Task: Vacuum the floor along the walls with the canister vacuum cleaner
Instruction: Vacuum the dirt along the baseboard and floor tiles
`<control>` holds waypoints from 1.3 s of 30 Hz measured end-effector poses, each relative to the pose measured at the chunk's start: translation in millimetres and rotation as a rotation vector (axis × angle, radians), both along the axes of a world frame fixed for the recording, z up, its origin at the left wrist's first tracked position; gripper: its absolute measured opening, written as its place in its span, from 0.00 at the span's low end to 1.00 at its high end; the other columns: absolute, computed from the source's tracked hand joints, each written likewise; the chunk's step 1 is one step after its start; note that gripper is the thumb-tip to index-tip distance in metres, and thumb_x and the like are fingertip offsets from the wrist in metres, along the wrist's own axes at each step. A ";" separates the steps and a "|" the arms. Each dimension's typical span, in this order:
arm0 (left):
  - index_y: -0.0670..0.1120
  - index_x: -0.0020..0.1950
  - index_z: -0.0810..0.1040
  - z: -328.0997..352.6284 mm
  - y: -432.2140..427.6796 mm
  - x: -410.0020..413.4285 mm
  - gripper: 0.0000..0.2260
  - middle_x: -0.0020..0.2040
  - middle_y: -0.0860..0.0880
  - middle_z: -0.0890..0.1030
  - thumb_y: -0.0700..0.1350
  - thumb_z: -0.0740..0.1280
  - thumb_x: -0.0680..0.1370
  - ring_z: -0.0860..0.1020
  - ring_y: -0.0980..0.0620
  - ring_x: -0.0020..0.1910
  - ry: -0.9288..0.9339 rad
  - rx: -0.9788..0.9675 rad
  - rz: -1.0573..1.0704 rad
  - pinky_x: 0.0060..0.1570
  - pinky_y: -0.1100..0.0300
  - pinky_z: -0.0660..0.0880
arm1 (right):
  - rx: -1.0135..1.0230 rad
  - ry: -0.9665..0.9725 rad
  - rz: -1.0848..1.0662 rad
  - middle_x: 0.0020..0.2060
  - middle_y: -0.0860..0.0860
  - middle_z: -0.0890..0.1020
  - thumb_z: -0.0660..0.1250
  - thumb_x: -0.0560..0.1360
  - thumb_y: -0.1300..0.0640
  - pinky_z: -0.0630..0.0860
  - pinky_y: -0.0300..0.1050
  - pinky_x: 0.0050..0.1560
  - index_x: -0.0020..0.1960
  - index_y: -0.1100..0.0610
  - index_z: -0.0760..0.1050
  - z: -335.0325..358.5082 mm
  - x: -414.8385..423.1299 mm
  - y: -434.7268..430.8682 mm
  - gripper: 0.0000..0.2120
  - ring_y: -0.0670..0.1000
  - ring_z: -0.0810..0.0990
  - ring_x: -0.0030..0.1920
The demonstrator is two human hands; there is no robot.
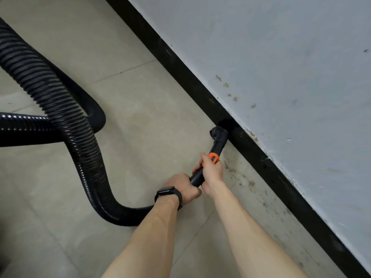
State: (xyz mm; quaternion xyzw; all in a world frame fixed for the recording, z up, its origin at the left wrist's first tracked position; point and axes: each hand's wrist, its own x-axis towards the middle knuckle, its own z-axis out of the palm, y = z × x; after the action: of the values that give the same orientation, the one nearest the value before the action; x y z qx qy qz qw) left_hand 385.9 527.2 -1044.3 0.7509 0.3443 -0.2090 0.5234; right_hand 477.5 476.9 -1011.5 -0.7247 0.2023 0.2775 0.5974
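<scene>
A black vacuum wand (pixel 197 178) with an orange collar (pixel 213 158) points up and right to a black brush nozzle (pixel 219 133). The nozzle presses against the black baseboard (pixel 186 77) where the floor meets the wall. My right hand (pixel 212 171) grips the wand just below the orange collar. My left hand (pixel 181 187), with a black watch on its wrist, holds the wand's lower end. The ribbed black hose (pixel 66 117) runs from my left hand, loops across the floor and leaves the view at the left.
Beige floor tiles (pixel 140 117) fill the left and middle. A pale grey wall (pixel 281 77) with brown stains rises at the right. Dark specks of dirt (pixel 251 183) lie on the floor by the baseboard, near my right arm.
</scene>
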 end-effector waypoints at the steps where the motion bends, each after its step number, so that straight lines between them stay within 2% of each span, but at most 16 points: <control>1: 0.50 0.39 0.74 1.0 4.3 -1.0 0.12 0.35 0.50 0.80 0.55 0.66 0.60 0.80 0.49 0.33 0.000 0.031 -0.018 0.30 0.61 0.72 | 0.025 0.018 -0.001 0.28 0.51 0.73 0.70 0.79 0.62 0.75 0.44 0.29 0.47 0.58 0.68 0.8 0.2 2.4 0.10 0.50 0.71 0.24; 6: 0.51 0.37 0.74 11.4 34.5 -8.5 0.14 0.33 0.52 0.79 0.59 0.67 0.58 0.78 0.51 0.31 0.022 0.193 -0.116 0.28 0.62 0.69 | 0.178 0.097 -0.048 0.31 0.53 0.78 0.71 0.79 0.63 0.79 0.46 0.32 0.47 0.60 0.73 7.2 8.6 21.1 0.06 0.51 0.78 0.27; 10: 0.52 0.40 0.77 22.8 41.2 -27.9 0.16 0.32 0.52 0.82 0.58 0.68 0.57 0.81 0.51 0.30 0.077 0.171 -0.107 0.30 0.59 0.78 | 0.183 0.094 -0.079 0.29 0.52 0.77 0.71 0.78 0.63 0.76 0.43 0.28 0.47 0.60 0.72 2.8 -4.5 28.5 0.07 0.50 0.75 0.25; 12: 0.52 0.40 0.77 24.2 39.5 -44.8 0.15 0.32 0.52 0.82 0.58 0.69 0.58 0.81 0.51 0.30 0.107 0.189 -0.128 0.29 0.60 0.76 | 0.201 0.098 -0.104 0.29 0.52 0.77 0.70 0.77 0.63 0.77 0.44 0.29 0.49 0.60 0.71 -1.3 -26.1 25.5 0.08 0.50 0.75 0.25; 15: 0.51 0.37 0.78 26.7 35.6 -67.0 0.13 0.30 0.51 0.81 0.56 0.68 0.59 0.79 0.51 0.28 0.130 0.231 -0.147 0.27 0.62 0.70 | 0.264 0.117 -0.133 0.33 0.54 0.80 0.71 0.77 0.61 0.80 0.45 0.32 0.54 0.60 0.71 -7.3 -64.0 18.2 0.11 0.52 0.81 0.28; 19: 0.49 0.36 0.77 38.0 24.1 -85.3 0.10 0.30 0.50 0.81 0.54 0.67 0.62 0.79 0.49 0.29 0.176 0.287 -0.186 0.28 0.59 0.75 | 0.335 0.175 -0.133 0.38 0.55 0.83 0.73 0.77 0.58 0.81 0.45 0.34 0.58 0.59 0.70 -7.3 -96.5 2.6 0.15 0.52 0.86 0.33; 23: 0.49 0.36 0.77 57.3 8.6 -97.1 0.10 0.31 0.50 0.80 0.54 0.66 0.62 0.79 0.47 0.31 0.229 0.388 -0.231 0.28 0.59 0.72 | 0.410 0.255 -0.133 0.36 0.54 0.81 0.73 0.76 0.58 0.81 0.46 0.35 0.58 0.62 0.71 1.0 -106.8 -16.2 0.16 0.52 0.83 0.31; 27: 0.49 0.37 0.78 81.6 -0.5 -103.0 0.09 0.32 0.50 0.81 0.53 0.67 0.62 0.80 0.47 0.31 0.314 0.424 -0.266 0.31 0.58 0.75 | 0.490 0.339 -0.236 0.29 0.51 0.75 0.71 0.75 0.62 0.76 0.43 0.29 0.52 0.59 0.70 16.7 -119.8 -23.1 0.11 0.50 0.74 0.24; 29: 0.50 0.37 0.77 93.8 0.3 -106.9 0.08 0.32 0.51 0.81 0.52 0.67 0.61 0.80 0.49 0.31 0.366 0.455 -0.310 0.30 0.59 0.75 | 0.496 0.365 -0.293 0.30 0.52 0.74 0.70 0.75 0.63 0.75 0.42 0.28 0.52 0.59 0.69 23.7 -130.0 -24.4 0.10 0.50 0.73 0.24; 34: 0.52 0.32 0.76 110.6 -6.8 -112.3 0.06 0.29 0.53 0.79 0.52 0.68 0.59 0.78 0.51 0.28 0.444 0.493 -0.397 0.27 0.62 0.67 | 0.477 0.347 -0.407 0.34 0.56 0.73 0.68 0.75 0.64 0.75 0.43 0.28 0.52 0.59 0.69 28.9 -151.8 -36.2 0.09 0.51 0.73 0.24; 39: 0.52 0.34 0.79 112.7 -19.9 -97.4 0.09 0.31 0.53 0.81 0.54 0.69 0.58 0.80 0.51 0.31 0.422 0.507 -0.414 0.29 0.62 0.72 | 0.545 0.330 -0.428 0.33 0.55 0.74 0.69 0.75 0.63 0.76 0.45 0.31 0.51 0.58 0.69 32.5 -136.2 -52.1 0.10 0.51 0.74 0.24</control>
State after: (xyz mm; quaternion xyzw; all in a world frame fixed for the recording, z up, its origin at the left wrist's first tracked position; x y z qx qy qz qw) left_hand 288.5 507.3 -931.6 0.8507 0.3261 -0.3682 0.1855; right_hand 341.3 424.8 -979.1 -0.4263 0.3612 0.3031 0.7719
